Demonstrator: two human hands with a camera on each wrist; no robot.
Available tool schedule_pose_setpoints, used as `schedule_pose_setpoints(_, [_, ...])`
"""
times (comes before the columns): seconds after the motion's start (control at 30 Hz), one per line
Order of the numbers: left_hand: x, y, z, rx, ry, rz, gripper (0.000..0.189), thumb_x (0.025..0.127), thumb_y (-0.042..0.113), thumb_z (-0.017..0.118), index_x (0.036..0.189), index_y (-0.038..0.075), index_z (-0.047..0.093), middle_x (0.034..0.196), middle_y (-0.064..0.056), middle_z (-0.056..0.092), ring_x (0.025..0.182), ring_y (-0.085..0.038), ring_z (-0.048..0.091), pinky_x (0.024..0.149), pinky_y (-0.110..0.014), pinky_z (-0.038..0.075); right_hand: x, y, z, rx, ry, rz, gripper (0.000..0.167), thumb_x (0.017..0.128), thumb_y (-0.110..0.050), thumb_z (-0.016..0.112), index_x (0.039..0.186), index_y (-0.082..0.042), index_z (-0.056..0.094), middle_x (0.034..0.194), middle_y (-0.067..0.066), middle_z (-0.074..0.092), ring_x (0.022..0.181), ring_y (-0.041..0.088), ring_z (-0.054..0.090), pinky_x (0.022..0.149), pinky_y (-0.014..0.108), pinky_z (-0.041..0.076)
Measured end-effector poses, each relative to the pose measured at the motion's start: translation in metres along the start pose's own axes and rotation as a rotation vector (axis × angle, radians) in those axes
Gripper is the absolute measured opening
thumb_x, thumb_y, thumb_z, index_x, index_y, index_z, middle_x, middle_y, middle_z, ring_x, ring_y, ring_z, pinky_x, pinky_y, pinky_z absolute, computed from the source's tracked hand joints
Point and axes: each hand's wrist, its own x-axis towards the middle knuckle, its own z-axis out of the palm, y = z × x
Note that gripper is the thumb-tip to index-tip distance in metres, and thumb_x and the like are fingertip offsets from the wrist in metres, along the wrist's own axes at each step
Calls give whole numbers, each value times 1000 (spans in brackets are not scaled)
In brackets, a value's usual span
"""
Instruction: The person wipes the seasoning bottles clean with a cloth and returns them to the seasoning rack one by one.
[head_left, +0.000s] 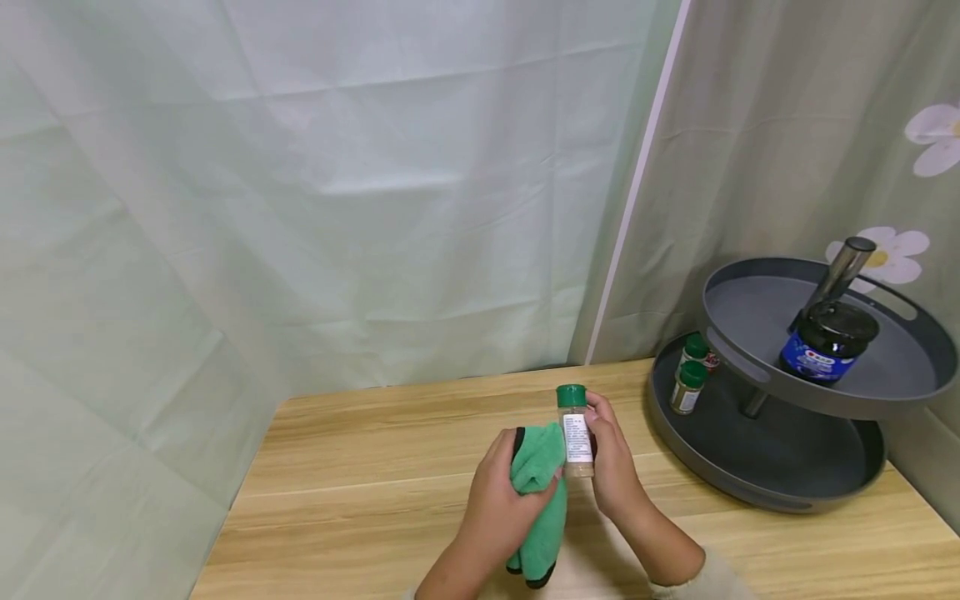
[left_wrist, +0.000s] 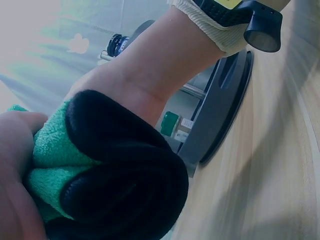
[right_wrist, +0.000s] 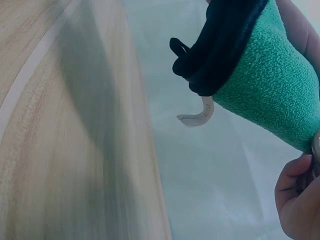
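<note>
My right hand (head_left: 615,462) grips a clear spice jar (head_left: 576,437) with a green cap and a white printed label, upright above the table. Bunched in my left hand (head_left: 501,487) is a green cloth (head_left: 543,525) with black edging, its upper fold against the jar's left side. From the left wrist, the folded cloth (left_wrist: 120,170) fills much of the view and hides the jar. In the right wrist view the cloth (right_wrist: 275,75) hangs at the upper right, and part of the right hand (right_wrist: 300,200) shows below it.
A grey two-tier round stand (head_left: 765,462) is at the right of the wooden table (head_left: 360,500). Its lower tier holds small green-capped spice jars (head_left: 687,387). A dark jar with a blue label (head_left: 821,346) sits on the upper tier. Curtains (head_left: 420,208) hang behind.
</note>
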Motion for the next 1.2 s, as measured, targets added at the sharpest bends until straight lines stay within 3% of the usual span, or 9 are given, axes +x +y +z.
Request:
schedule_pose_setpoints(0.23, [3, -2, -4, -14, 105, -33, 44, 88, 33, 80, 123, 19, 58, 111, 5, 62, 103, -12, 61, 91, -32, 54, -1, 2, 1, -10, -114, -32, 38, 111, -23, 31, 143, -2, 34, 112, 2, 57, 94, 13, 60, 77, 27, 54])
schedule_pose_setpoints(0.5, [7, -4, -12, -106, 156, -120, 46, 90, 33, 78, 128, 22, 53, 116, 5, 60, 107, -12, 59, 96, -35, 53, -4, 6, 3, -57, -267, -60, 36, 109, -20, 41, 143, -6, 40, 117, 10, 56, 99, 13, 62, 80, 31, 58])
schedule_pose_setpoints(0.6, [7, -3, -13, -128, 152, -129, 47, 91, 34, 77, 129, 22, 52, 117, 5, 59, 109, -12, 59, 97, -35, 53, -5, 7, 6, -57, -290, -71, 36, 109, -18, 43, 142, -6, 40, 117, 14, 54, 98, 13, 62, 81, 32, 59])
schedule_pose_setpoints(0.93, [3, -1, -7, -71, 102, -32, 45, 89, 28, 79, 126, 20, 56, 114, 5, 60, 104, -13, 59, 94, -32, 53, -5, 7, 7, -84, -119, -70, 32, 110, -21, 38, 138, -5, 41, 107, 10, 57, 88, 13, 61, 72, 29, 56])
schedule_pose_setpoints(1.1, [1, -3, -2, -10, 16, 29, 48, 88, 28, 79, 129, 22, 55, 116, 8, 60, 104, -10, 59, 93, -31, 53, -2, 5, 4, -32, -1, -38, 39, 111, -28, 25, 138, -7, 42, 99, 5, 56, 81, 12, 59, 67, 27, 53])
schedule_pose_setpoints(1.2, [0, -3, 1, 13, -32, 56, 48, 89, 28, 78, 130, 23, 54, 117, 8, 59, 102, -9, 59, 92, -30, 54, 0, 5, 2, -2, 52, -60, 41, 110, -25, 20, 138, -4, 41, 100, 2, 56, 82, 11, 58, 70, 25, 53])
